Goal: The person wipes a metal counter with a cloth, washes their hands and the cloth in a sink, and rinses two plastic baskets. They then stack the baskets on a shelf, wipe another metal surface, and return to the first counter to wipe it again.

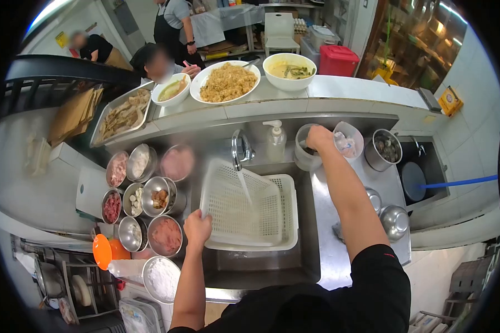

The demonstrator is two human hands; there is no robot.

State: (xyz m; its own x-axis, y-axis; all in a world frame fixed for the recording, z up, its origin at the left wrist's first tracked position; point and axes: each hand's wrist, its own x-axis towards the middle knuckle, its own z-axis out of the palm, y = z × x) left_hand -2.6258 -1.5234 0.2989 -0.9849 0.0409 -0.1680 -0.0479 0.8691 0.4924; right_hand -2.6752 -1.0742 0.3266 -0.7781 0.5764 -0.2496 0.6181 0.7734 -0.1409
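Note:
My left hand [198, 226] is closed on the left rim of a white perforated plastic basket [233, 208], which sits tilted inside a second white basket [289, 213] in the sink. Water from the curved tap [238, 150] streams into the tilted basket. My right hand [320, 139] is curled at the mouth of a translucent tub [307, 160], its fingertips hidden; what they grip, if anything, does not show. Just right of that hand stands another translucent tub [356, 131] with a plastic bag in it. A pump bottle [275, 141] stands behind the sink.
Several metal bowls of meat [166, 236] crowd the counter left of the sink. On the ledge ahead are a plate of fried rice [228, 83] and a white soup bowl [289, 83]. A metal pot [384, 150] stands at right. Other people are beyond the ledge.

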